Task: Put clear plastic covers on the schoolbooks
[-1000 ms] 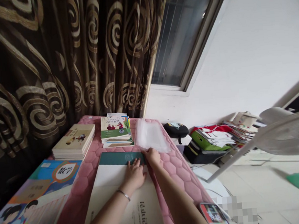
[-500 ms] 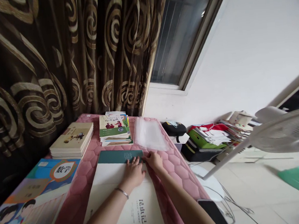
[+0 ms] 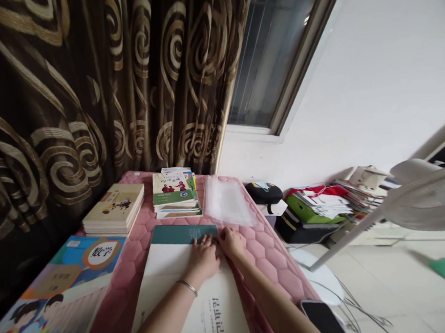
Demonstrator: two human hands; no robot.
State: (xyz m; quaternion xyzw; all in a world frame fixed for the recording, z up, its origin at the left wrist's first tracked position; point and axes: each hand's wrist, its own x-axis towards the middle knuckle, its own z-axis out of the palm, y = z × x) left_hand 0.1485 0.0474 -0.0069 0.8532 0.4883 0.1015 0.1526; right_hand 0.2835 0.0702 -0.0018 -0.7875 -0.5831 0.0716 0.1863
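A large white book cover point(image 3: 170, 288) with a dark green band point(image 3: 166, 235) at its far end lies spread on the pink quilted surface. My left hand point(image 3: 204, 255), a bracelet on its wrist, presses flat on the cover near the band, fingers stretched out. At the cover's right edge is my right hand point(image 3: 231, 242), its fingers bent and pinching that edge beside the green band. The two hands nearly touch. Its fingertips are partly hidden, so the exact grip is hard to see.
A blue math textbook point(image 3: 63, 297) and a stack of beige books point(image 3: 114, 208) lie left. More booklets point(image 3: 174, 191) and clear plastic sleeves point(image 3: 227, 202) lie beyond the cover. A phone point(image 3: 323, 320) sits at the right edge, near a white fan point(image 3: 421, 197).
The view has shifted slightly, moving everything a little to the right. My left hand's fingers have edged slightly nearer the right hand; the cover stays in place.
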